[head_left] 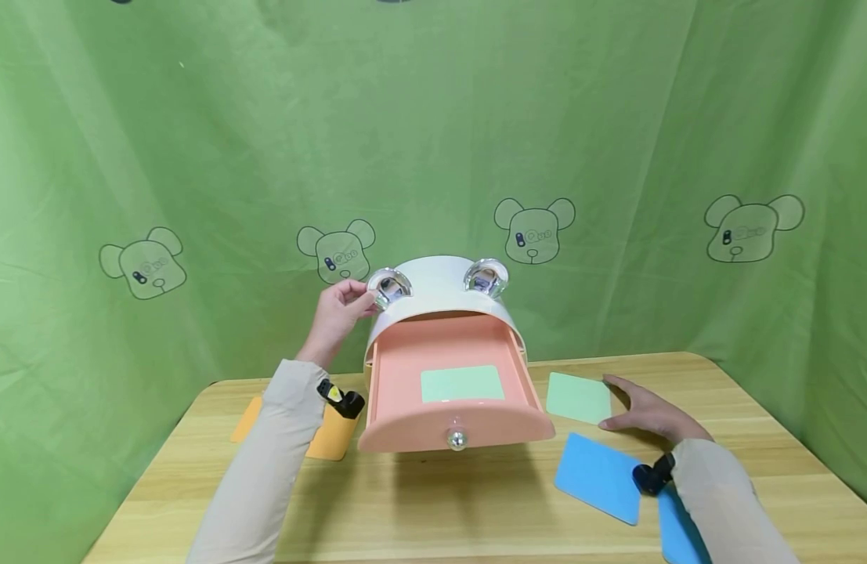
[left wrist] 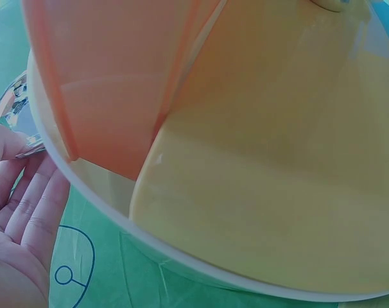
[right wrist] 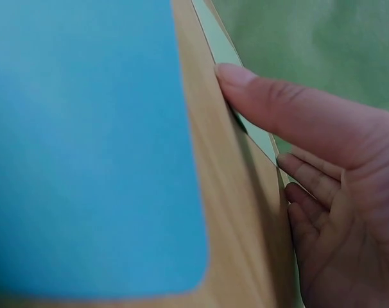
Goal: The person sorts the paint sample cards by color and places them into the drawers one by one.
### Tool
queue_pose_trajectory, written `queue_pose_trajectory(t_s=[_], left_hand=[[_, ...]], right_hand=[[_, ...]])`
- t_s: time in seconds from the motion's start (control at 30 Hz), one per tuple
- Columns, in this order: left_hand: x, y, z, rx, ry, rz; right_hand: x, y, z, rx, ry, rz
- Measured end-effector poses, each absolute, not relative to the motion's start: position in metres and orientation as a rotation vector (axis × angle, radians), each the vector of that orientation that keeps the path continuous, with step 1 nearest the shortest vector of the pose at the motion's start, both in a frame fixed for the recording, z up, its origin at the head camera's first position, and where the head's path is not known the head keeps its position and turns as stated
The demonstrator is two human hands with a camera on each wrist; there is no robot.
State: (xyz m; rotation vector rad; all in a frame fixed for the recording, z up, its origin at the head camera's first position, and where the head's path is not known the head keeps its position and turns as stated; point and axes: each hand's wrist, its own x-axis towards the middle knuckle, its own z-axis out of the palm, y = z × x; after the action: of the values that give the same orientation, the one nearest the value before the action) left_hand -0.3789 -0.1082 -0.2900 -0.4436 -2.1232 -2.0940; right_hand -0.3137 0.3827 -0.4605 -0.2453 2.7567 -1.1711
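A white rounded drawer box with shiny eye-like knobs stands at the back of the table. My left hand pinches the left shiny knob between thumb and fingers, also seen at the edge of the left wrist view. Its pink drawer is pulled out, with a light green card lying in it. Right of the box, my right hand spans the right end of another light green card, thumb on the near edge and fingertips at the far edge.
Two blue cards lie at the front right, one partly under the right forearm. Orange cards lie left of the box, partly behind the left forearm. A green curtain hangs behind the wooden table.
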Motion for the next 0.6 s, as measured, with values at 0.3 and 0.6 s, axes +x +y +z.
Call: queue_pose_trajectory(t_s=[0.3,0.6], left_hand=[[-0.3796,-0.1078,-0.2907,-0.453,-2.114,-2.095],[-0.3806,-0.1087,-0.2917,-0.444,-2.116,-2.104]], right_hand=[[-0.3154,0.3857,-0.4668,-0.262,2.811,-1.155],[-0.3145,0.3825,-0.4671,-0.272,2.847,-1.137]])
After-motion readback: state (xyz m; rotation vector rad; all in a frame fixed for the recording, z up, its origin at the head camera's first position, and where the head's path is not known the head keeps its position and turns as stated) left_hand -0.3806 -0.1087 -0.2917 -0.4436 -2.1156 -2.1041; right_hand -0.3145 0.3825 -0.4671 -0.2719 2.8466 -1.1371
